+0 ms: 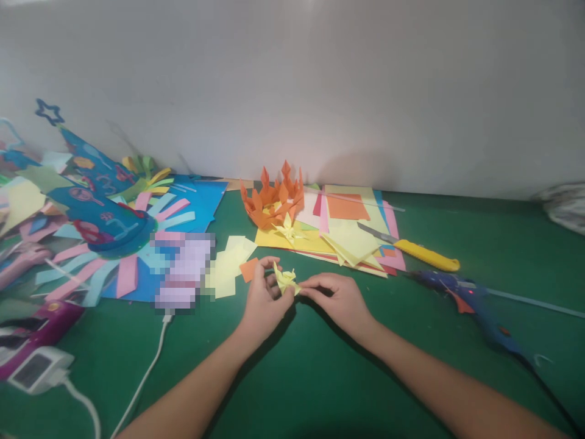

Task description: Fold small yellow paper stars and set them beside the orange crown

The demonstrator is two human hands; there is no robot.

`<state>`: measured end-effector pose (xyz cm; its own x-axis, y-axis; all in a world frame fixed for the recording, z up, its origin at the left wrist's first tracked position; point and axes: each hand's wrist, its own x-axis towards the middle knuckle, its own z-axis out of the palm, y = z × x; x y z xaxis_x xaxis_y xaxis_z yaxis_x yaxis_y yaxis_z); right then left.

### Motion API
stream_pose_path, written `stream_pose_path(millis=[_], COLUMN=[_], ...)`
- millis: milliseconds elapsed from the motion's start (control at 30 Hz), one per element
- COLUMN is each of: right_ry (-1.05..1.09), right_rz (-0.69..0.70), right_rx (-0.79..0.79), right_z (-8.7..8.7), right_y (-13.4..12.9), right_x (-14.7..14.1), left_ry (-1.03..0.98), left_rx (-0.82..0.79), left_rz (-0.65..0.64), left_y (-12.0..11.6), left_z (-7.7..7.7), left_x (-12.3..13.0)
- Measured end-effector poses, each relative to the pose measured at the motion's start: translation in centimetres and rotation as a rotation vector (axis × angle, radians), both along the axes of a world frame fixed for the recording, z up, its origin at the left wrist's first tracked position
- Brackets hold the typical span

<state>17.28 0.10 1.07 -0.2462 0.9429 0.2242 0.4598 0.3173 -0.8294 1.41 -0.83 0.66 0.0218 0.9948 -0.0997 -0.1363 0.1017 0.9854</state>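
Observation:
Between my hands is a small folded flower of pale yellow paper point(285, 279). My left hand point(269, 299) is closed on it, thumb at its near side and fingers curled behind. With thumb and forefinger, my right hand point(336, 300) pinches the tip of one petal at its right. Just beyond lies another yellow paper flower point(290, 231), its petals spread. Behind that one stands an orange folded-paper crown point(274, 204) with pointed tips. A small orange paper square point(249, 270) rests left of my left hand, beside pale yellow paper pieces point(223, 277).
Coloured sheets point(351, 241) are stacked beyond my right hand, with a yellow utility knife point(425, 253) lying against them. A blue glue gun point(479, 311) lies at right. Decorated blue paper cones point(98, 210), a blurred-out phone point(185, 271) and a white cable point(158, 353) occupy the left.

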Motion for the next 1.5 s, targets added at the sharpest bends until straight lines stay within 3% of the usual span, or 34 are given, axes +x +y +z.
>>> stream_pose_path(millis=[733,900,1033,1367,1500], right_ry=[-0.268,-0.197,-0.184,-0.164,-0.182], right_rz=[0.222,0.144,0.079,0.079,0.063], right_rx=[0.346,0.257,0.147,0.091,0.160], right_z=[-0.4,-0.3,-0.3,-0.4,-0.4], right_y=[-0.1,0.0,0.2,0.4,0.2], right_x=[0.4,0.3,0.2,0.2,0.1], left_ry=[-0.013,-0.012,0.118,0.267,0.150], left_rx=[-0.036,-0.003,0.111,0.301,0.190], left_rz=[-0.099,-0.083,-0.013,-0.019,-0.054], left_y=[-0.3,-0.2,-0.3,-0.8,-0.5], left_z=[0.1,-0.1,-0.3,-0.9,-0.6], left_x=[0.0,0.0,0.2,0.0,0.1])
